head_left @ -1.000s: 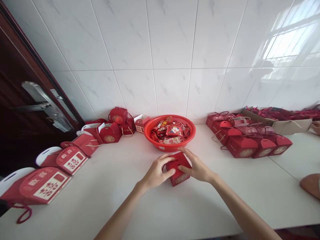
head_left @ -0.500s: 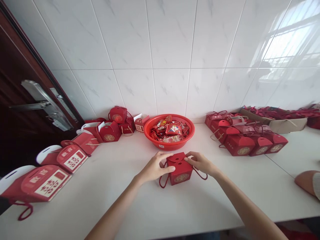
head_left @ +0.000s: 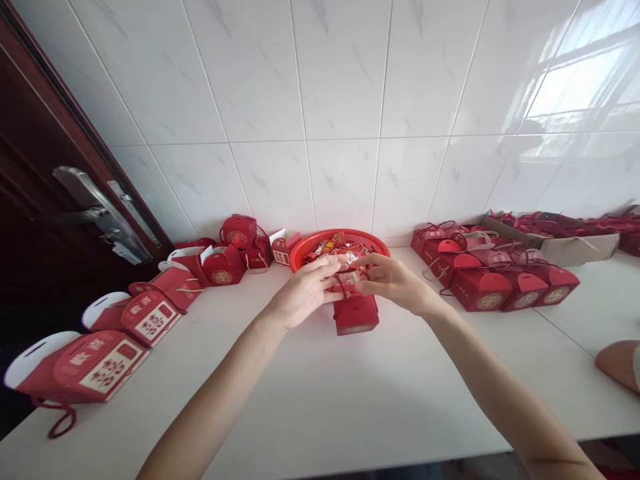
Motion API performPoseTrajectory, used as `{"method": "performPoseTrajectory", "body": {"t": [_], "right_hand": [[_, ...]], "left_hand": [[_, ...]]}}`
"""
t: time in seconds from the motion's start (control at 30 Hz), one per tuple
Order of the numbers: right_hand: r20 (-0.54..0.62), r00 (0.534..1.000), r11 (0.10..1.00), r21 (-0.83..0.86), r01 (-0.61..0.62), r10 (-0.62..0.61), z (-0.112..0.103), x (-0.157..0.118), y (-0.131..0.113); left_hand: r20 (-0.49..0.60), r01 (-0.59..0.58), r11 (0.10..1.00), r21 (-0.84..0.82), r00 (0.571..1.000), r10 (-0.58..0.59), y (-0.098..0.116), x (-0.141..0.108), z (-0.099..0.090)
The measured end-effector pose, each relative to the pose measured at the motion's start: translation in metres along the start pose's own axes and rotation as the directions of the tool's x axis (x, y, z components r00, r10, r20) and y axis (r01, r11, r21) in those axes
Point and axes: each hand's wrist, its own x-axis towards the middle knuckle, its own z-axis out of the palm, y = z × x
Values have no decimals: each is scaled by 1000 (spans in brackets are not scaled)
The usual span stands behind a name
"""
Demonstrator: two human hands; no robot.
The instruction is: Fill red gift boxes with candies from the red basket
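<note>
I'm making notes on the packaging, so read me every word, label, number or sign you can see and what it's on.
"囍", on the front left box.
"囍", on the box behind it.
Flap characters on both: too blurred to be sure.
Middle box, front emblem: too small to read.
Right boxes, round emblems and side writing: too small.
Sweets, wrappers: too blurred.
I can make out no numbers.
</note>
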Motion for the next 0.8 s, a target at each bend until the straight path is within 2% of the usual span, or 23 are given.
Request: {"method": "performPoseTrajectory", "body": {"t": [0.13,0.27,0.33,0.43,0.53,0.67,0.73,0.8], "right_hand": [[-123,985,965,-248,85,-118,17,11,-6],[-239,957,917,-395,60,-165,21,14,-10],[-250,954,919,-390,56,-164,20,12,-11],[-248,956,959,-270,87,-156,13,9,-11],[-298,940,972,-210,103,-163,-1,3,-14],[-392,904,977,-183,108,-173,-35,-17,-26],[-452,879,978,-200,65,-150,-58,-33,-32],[-490,863,969,-246,0,-124,-82,-51,-36]], "left_hand": [[21,-41,999,16,999,40,10,7,21],[59,-54,997,51,997,51,11,9,25],[65,-73,987,140,996,64,7,8,24],[31,-102,930,353,995,98,-6,9,22],[2,-141,864,484,987,160,-21,9,22],[-3,-295,839,457,943,333,-44,4,23],[18,-293,841,454,947,320,-59,0,20],[56,-229,841,491,971,232,-79,-4,12]]}}
